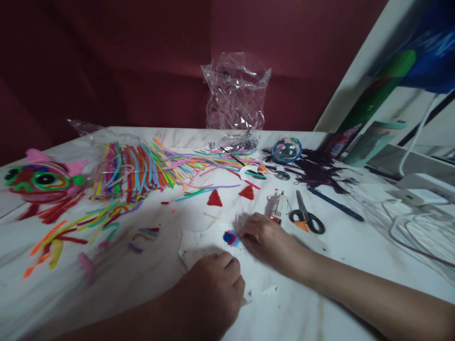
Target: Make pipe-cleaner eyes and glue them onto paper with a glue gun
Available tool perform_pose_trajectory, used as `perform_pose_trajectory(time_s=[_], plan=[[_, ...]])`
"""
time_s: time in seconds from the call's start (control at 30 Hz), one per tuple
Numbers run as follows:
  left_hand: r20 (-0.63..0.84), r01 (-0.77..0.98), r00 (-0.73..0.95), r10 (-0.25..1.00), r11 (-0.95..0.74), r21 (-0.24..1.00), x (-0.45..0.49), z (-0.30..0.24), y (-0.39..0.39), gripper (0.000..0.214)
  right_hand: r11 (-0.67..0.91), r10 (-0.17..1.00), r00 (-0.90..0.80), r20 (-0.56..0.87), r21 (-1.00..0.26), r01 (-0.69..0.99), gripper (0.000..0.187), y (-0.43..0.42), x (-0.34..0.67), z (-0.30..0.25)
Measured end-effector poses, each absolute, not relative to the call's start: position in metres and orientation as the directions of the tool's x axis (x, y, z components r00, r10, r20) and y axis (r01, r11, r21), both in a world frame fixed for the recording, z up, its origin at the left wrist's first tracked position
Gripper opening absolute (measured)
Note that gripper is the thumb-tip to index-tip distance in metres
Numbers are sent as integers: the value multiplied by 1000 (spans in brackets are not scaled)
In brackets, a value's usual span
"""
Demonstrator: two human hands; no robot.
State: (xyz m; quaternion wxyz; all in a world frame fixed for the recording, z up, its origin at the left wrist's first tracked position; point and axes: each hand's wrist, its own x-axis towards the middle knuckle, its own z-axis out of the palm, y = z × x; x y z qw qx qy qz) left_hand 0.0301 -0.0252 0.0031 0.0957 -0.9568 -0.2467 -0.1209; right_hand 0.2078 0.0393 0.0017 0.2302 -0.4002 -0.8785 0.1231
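Note:
A small flat pipe-cleaner coil [230, 237], dark blue in the middle with red and light purple-blue around it, lies over a torn white sheet of paper [194, 244]. My right hand [261, 237] is closed, its fingertips pinching the right edge of the coil. Just in front of the coil, my left hand [216, 284] rests low over the paper with its fingers curled in; whatever they might hold is hidden. Behind the hands lie two red pipe-cleaner triangles [214, 198]. A white hot glue gun [281, 206] sits just beyond my right hand, beside black-handled scissors [306, 215].
At the far left stands a colourful pipe-cleaner mask [44, 180]. Bundles of pipe cleaners [142, 168] spread across the back, near a clear plastic bag [236, 94]. A dark blue pen [336, 203], a clear ball [286, 150] and white cables [408, 227] occupy the right.

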Motion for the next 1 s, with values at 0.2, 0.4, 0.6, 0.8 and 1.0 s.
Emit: perform_pose_trajectory(time_s=[0.2,0.4,0.6,0.8,1.0], plan=[[280,464,866,414,-874,-142,29,-1,-23,14,598,797,-557,233,-434,674,18,38,210,9],[241,506,848,472,-857,-102,28,-1,-24,15,589,798,-576,174,-423,689,15,38,208,16],[268,496,849,455,-861,-109,29,-4,-25,17,593,796,-587,147,-387,706,12,39,205,18],[237,511,846,477,-852,-109,29,-2,-25,17,653,740,-659,135,-376,657,15,40,205,19],[230,511,848,478,-852,-111,28,-2,-26,13,584,795,-572,203,-514,629,16,44,211,19]])
